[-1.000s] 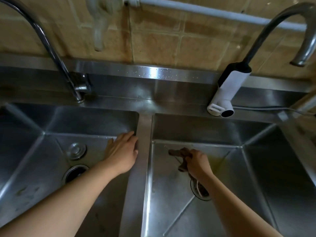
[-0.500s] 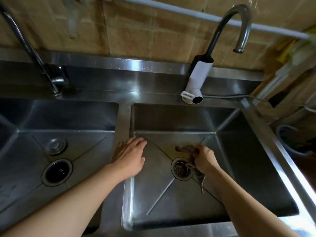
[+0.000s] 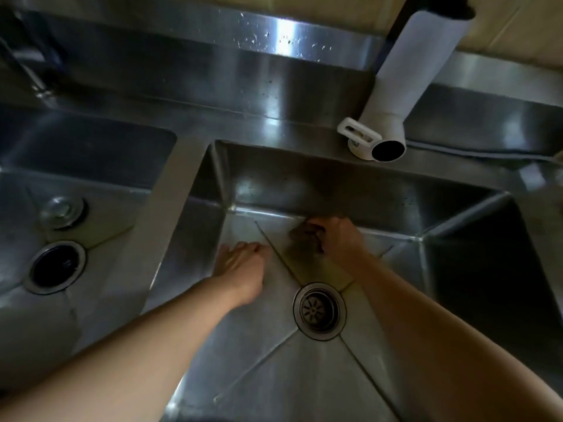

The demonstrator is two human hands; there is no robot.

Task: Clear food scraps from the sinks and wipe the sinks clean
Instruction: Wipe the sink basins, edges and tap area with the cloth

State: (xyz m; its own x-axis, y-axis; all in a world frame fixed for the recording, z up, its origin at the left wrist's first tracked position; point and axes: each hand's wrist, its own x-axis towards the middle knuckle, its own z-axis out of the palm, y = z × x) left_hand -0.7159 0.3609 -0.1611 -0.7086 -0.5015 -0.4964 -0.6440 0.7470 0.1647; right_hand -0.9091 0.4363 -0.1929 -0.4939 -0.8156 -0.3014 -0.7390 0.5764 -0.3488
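Right stainless-steel sink basin [image 3: 380, 376]: both hands inside. Right hand [image 3: 338, 239] at the floor's far edge by the back wall, fingers curled around a dark brown crumpled cloth [image 3: 304, 236], which is pressed to the floor. Left hand [image 3: 240, 269] on the floor near the divider, fingers relaxed, close together. Round strainer drain [image 3: 319, 310] sits between the forearms. Left steel basin [image 3: 100, 190]: open round drain [image 3: 56, 266], metal stopper [image 3: 62, 210] just behind it.
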